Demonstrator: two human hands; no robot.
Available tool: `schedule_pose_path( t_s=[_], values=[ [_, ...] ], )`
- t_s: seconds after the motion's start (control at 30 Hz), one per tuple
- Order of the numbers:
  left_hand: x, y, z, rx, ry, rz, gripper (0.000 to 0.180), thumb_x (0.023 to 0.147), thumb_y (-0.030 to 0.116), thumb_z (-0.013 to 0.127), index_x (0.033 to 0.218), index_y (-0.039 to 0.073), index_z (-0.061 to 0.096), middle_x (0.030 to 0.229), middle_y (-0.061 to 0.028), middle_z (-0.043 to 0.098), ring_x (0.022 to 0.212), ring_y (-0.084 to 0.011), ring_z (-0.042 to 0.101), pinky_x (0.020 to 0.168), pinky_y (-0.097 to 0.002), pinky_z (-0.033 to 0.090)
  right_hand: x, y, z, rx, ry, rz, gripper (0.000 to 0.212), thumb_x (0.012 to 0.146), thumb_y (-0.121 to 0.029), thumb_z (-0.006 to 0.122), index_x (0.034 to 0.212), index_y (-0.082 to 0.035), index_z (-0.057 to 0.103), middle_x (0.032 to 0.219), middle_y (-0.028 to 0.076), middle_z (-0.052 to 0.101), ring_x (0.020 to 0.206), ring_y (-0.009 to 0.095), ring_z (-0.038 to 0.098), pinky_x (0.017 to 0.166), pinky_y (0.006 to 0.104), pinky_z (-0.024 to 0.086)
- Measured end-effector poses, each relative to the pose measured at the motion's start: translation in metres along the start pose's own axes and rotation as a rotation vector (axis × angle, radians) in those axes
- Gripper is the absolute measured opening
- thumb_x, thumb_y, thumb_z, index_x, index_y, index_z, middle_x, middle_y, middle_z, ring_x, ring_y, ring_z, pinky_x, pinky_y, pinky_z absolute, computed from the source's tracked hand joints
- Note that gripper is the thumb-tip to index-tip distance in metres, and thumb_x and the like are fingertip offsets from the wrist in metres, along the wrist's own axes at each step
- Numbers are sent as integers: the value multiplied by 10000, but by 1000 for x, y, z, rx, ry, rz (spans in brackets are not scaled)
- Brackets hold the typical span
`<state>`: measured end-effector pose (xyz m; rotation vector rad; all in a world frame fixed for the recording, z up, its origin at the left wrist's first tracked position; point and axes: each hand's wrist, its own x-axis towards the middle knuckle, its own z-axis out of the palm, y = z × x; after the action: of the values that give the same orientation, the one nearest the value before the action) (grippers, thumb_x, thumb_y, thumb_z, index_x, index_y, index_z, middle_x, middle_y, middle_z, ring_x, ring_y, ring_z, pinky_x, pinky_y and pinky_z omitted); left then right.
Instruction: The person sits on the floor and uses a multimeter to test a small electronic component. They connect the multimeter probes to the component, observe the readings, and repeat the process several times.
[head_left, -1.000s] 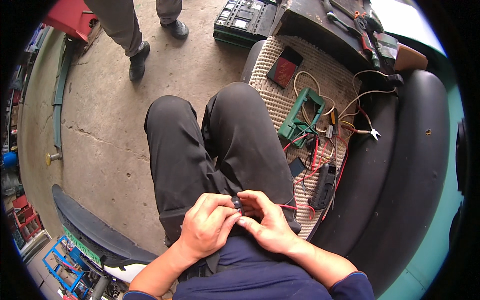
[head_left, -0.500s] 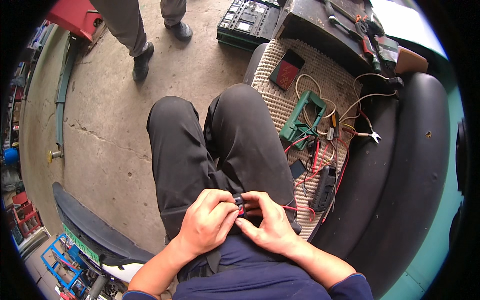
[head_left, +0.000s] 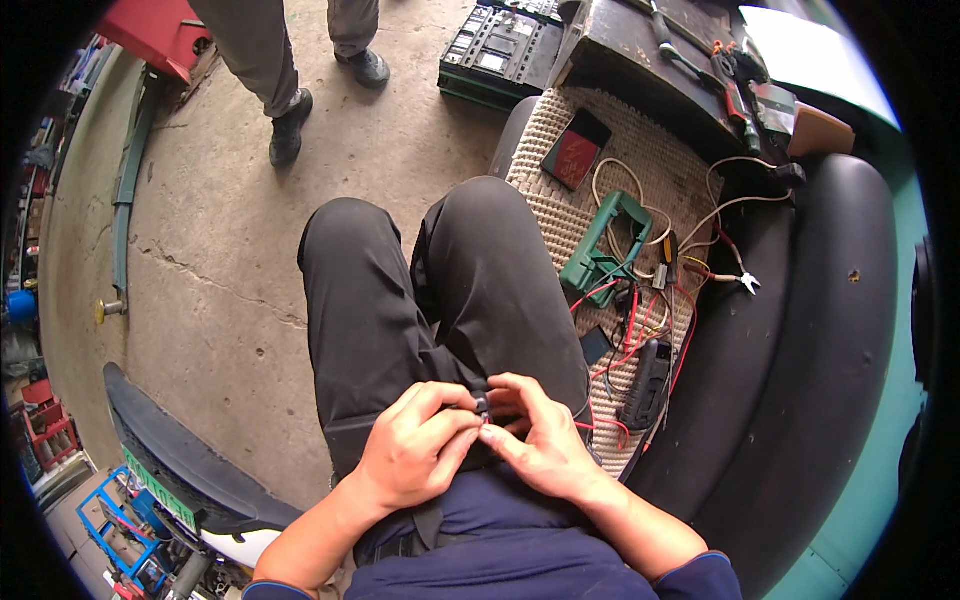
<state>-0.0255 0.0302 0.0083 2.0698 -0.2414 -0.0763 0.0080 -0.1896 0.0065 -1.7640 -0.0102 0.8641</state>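
Note:
Over my lap, my left hand (head_left: 420, 450) and my right hand (head_left: 545, 445) meet around a small black part (head_left: 481, 402). The fingers of both hands are closed on it, and they hide most of its shape. A bit of red shows at its lower end, between the fingertips. Beside my right thigh a red wire (head_left: 608, 424) runs toward my right hand; where it ends is hidden. Close by on the woven seat mat (head_left: 535, 195) lies a long black handheld device (head_left: 647, 388).
A green plastic frame (head_left: 587, 258), tangled cables and a red-and-black box (head_left: 577, 150) lie on the mat. White-jawed pliers (head_left: 748, 283) rest at the black cushion (head_left: 835, 330). Tools lie on the dark table (head_left: 625, 45). A person in dark shoes (head_left: 290, 130) stands ahead, left of a battery pack (head_left: 500, 50).
Both hands stay on the small black part; my fingers have shifted slightly and less of its red end shows. The whole view has moved a little.

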Motion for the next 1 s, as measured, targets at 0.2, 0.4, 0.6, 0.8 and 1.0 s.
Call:
schedule_pose_path(
  t_s=[0.2, 0.4, 0.6, 0.8, 1.0],
  values=[
    [-11, 0, -1, -27, 61, 49, 240, 815, -16, 879, 1036, 36, 803, 1101, -120, 764, 996, -315, 774, 838, -416, 633, 0, 13, -4, 221, -197, -4, 541, 1060, -82, 784, 1548, 13, 569, 1373, 244, 756, 1213, 291, 786, 1053, 422, 634],
    [-12, 3, 3, 50, 65, 51, 239, 813, 0, 896, 1031, 30, 802, 1118, -121, 763, 991, -309, 770, 849, -409, 632, 0, 11, 0, 83, -124, -8, 505, 1057, -65, 779, 1521, 18, 596, 1310, 211, 790, 1184, 271, 795, 1052, 400, 626],
    [-12, 4, 0, 50, 31, -31, 385, 846, 29, 887, 1199, 25, 734, 1199, -149, 748, 1053, -367, 752, 921, -449, 621, 3, 12, -4, 166, -185, 42, 536, 1057, -57, 769, 1551, 5, 570, 1335, 198, 776, 1200, 257, 778, 1065, 401, 618],
    [1, 3, -15, 171, -190, -112, 457, 933, 106, 830, 1349, 29, 656, 1237, -159, 747, 1077, -384, 725, 945, -475, 597, 5, 10, 4, 156, -148, 48, 591, 1031, -16, 769, 1572, -2, 531, 1329, 191, 757, 1179, 257, 765, 1036, 396, 624],
    [24, -4, -19, 80, -351, -272, 473, 1006, 305, 804, 1387, 52, 682, 1199, -185, 793, 1116, -410, 769, 982, -497, 603, 5, -5, 5, -10, -83, 4, 616, 1024, -20, 749, 1575, 14, 477, 1320, 251, 749, 1165, 336, 787, 1013, 440, 641]
  ],
)
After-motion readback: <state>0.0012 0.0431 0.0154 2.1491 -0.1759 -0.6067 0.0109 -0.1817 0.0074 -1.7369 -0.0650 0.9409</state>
